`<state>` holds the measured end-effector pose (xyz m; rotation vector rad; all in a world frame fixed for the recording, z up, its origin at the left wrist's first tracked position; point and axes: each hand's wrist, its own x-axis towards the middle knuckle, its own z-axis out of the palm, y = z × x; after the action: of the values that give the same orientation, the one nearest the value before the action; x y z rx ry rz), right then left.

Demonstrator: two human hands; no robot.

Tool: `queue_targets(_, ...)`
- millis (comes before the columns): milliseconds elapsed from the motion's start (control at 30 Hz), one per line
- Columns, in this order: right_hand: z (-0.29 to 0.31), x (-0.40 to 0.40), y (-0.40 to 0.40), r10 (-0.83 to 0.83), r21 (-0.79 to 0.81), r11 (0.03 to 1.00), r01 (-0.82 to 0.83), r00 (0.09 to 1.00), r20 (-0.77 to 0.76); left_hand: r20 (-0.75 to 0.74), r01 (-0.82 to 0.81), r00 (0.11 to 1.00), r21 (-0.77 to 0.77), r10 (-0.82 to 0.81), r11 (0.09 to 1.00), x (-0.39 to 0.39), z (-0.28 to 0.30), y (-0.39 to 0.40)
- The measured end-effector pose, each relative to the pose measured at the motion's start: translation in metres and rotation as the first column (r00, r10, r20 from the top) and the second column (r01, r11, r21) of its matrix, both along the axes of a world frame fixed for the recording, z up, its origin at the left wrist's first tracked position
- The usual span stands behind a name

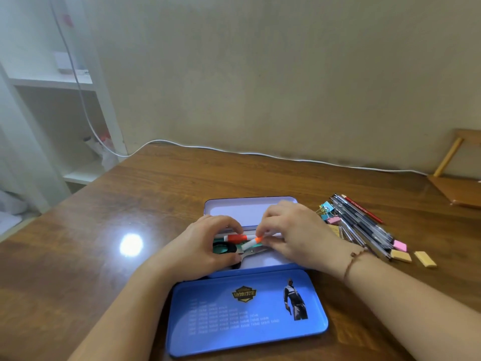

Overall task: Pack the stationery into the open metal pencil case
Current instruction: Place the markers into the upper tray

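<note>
The blue metal pencil case [250, 208] lies open mid-table, its lid [247, 311] folded toward me. Inside lie scissors with teal and black handles [223, 248] and an orange-capped marker [235, 237]. My right hand [294, 230] pinches a second white marker with an orange band [253, 242] over the case. My left hand [205, 243] is curled over the case's left end, its fingertips at the first marker; what it grips is hidden. A bundle of pens and pencils [361, 222] lies right of the case with binder clips [326, 209] and erasers [400, 255].
A white cable [260, 153] runs along the table's back edge by the wall. A wooden stand [458, 175] sits at the far right. White shelves [52, 100] stand beyond the table's left corner. A lamp glare [131, 244] shines on the wood.
</note>
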<state>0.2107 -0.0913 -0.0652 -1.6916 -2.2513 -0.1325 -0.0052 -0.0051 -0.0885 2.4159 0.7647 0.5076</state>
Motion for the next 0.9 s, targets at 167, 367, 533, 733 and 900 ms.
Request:
queue_targets(167,-0.001,-0.009,0.003,-0.082,0.012,0.996,0.083,0.994,-0.072,-0.019,0.035,0.999,0.038,-0.034,0.999,-0.001,0.001,0.001)
queue_targets(367,-0.004,-0.004,-0.004,-0.102,-0.097,0.991,0.087,0.981,-0.165,-0.009,0.07,0.998,0.056,-0.07,0.996,-0.002,0.0,0.001)
queue_targets(533,-0.002,-0.01,-0.008,-0.065,-0.081,0.996,0.046,0.965,-0.254,-0.044,0.085,0.996,0.043,-0.084,0.995,-0.003,0.003,-0.001)
queue_targets(733,0.048,0.059,-0.054,-0.361,0.046,0.898,0.438,0.79,-0.495,-0.085,0.114,0.99,0.052,-0.109,0.992,-0.003,0.004,-0.001)
queue_targets(900,0.039,0.118,-0.088,-0.713,-0.136,0.701,0.7,0.682,-0.164,-0.117,0.055,0.992,0.034,-0.051,0.998,-0.005,-0.001,0.003)
